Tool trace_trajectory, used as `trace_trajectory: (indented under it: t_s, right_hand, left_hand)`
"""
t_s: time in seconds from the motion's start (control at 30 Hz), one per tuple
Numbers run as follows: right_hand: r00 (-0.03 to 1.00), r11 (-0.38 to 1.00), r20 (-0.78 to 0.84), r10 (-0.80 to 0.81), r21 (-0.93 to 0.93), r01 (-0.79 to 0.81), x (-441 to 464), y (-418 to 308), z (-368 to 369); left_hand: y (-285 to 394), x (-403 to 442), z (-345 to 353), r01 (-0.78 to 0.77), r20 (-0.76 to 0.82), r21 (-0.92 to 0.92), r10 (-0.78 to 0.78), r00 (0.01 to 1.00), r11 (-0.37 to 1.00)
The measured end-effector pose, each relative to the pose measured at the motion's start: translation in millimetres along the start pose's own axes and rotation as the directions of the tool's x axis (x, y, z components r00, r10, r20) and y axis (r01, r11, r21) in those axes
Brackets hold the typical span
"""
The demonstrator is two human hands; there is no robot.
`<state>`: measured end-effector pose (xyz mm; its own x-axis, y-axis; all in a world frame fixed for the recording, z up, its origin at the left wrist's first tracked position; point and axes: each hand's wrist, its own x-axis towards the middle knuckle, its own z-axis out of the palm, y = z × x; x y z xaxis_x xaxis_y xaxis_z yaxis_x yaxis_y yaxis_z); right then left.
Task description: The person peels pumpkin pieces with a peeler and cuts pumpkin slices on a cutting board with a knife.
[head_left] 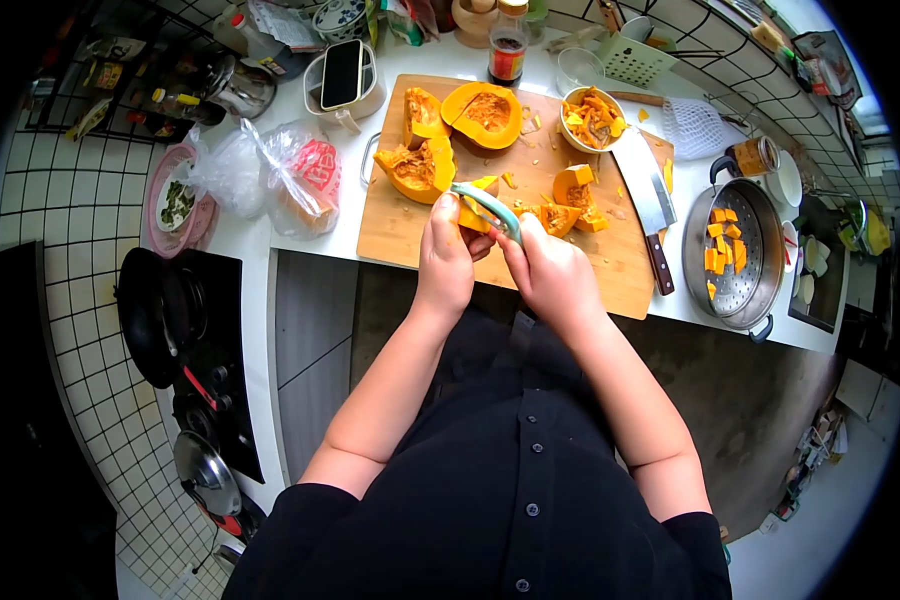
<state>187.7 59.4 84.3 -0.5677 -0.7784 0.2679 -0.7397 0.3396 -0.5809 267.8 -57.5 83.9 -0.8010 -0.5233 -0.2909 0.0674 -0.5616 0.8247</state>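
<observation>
My left hand (450,250) is closed around a pumpkin piece (478,208) above the front edge of the wooden cutting board (395,235). In my right hand (550,262) is a light green peeler (490,207), its head lying over that piece. Larger pumpkin chunks (417,168) and a pumpkin half (482,113) rest on the board at the back left. Smaller pumpkin pieces (580,195) sit right of my hands. A white bowl (592,120) holds pumpkin scraps. The cleaver (645,190) lies along the board's right side.
On the right, a steel steamer pot (735,255) holds pumpkin cubes. Plastic bags (295,180) and a container with a phone (343,75) stand left of the board. A sauce bottle (508,45) is behind it; a stove (215,350) is at the left.
</observation>
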Motion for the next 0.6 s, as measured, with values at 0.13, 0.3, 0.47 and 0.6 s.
trace_trajectory:
  t_s: [0.13,0.3,0.47,0.6]
  right_hand:
    - [1.0,0.999,-0.016,-0.022,-0.033,0.022,6,1,2]
    - [0.996,0.991,0.025,-0.087,-0.102,0.089,15,11,-5]
    - [1.0,0.998,0.014,0.009,0.07,-0.01,17,10,12]
    - [0.998,0.998,0.037,0.055,0.001,-0.055,9,15,20]
  left_hand:
    - [2,3,7,-0.013,-0.112,0.011,0.014,0.994,1.0]
    - [15,2,4,0.087,-0.068,-0.002,-0.087,0.994,0.996]
    - [-1,9,3,-0.07,-0.111,0.054,0.075,0.991,0.996]
    - [0,3,3,-0.147,-0.066,0.205,0.164,0.984,0.968]
